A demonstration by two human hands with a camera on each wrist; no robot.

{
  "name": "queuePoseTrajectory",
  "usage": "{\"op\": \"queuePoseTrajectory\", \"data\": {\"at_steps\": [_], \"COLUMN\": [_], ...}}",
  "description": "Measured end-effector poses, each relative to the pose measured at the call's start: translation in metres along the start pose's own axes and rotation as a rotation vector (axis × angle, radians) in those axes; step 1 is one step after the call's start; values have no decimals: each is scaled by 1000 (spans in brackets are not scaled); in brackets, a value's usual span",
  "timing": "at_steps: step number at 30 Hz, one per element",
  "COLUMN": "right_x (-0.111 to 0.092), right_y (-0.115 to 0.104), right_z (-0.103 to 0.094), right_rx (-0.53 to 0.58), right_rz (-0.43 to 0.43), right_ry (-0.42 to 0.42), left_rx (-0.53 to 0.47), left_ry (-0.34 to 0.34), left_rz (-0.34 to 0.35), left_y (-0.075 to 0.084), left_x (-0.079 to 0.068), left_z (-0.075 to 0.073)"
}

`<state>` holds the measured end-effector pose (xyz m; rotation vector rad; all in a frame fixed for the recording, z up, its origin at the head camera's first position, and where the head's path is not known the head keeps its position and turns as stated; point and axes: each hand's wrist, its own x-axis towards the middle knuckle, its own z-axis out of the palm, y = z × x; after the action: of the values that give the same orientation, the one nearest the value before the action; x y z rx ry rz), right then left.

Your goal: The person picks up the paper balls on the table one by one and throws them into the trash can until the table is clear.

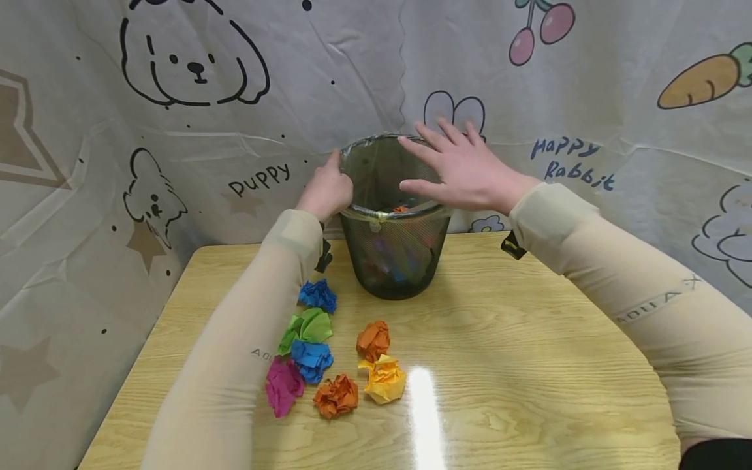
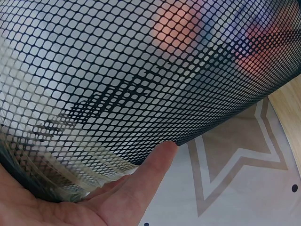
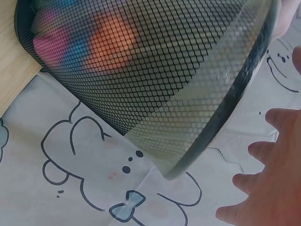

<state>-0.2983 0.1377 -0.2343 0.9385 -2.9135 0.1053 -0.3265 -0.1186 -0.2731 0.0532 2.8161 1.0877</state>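
Observation:
A black mesh wastebasket [image 1: 395, 251] stands at the back of the table, lined with a clear plastic bag. My left hand [image 1: 327, 189] holds its rim on the left side; in the left wrist view the thumb [image 2: 146, 181] lies along the outer mesh, while the other fingers are mostly hidden. With fingers spread, my right hand [image 1: 464, 171] is over the right side of the rim and holds nothing. The right wrist view shows its fingertips [image 3: 261, 153] apart from the wastebasket. Orange, pink and blue paper balls [image 3: 110, 42] show blurred through the mesh.
Left of centre on the wooden table [image 1: 517, 365] lie crumpled paper balls: blue [image 1: 318, 296], green [image 1: 308, 326], another blue [image 1: 312, 360], pink [image 1: 284, 386], two orange [image 1: 336, 396] and yellow [image 1: 384, 380]. A printed curtain [image 1: 329, 65] hangs behind.

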Motion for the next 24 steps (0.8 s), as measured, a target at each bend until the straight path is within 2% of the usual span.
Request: {"op": "queuePoseTrajectory", "data": {"at_steps": [10, 24], "right_x": [-21, -51], "right_y": [-8, -23], "right_z": [6, 18], "right_rx": [-4, -54], "right_rz": [-59, -187], "right_ry": [22, 67], "left_rx": [2, 15], "left_ry": [-4, -3], "left_rz": [-2, 9], "left_y": [0, 0], "left_x": [1, 0], "left_z": [1, 1]}}
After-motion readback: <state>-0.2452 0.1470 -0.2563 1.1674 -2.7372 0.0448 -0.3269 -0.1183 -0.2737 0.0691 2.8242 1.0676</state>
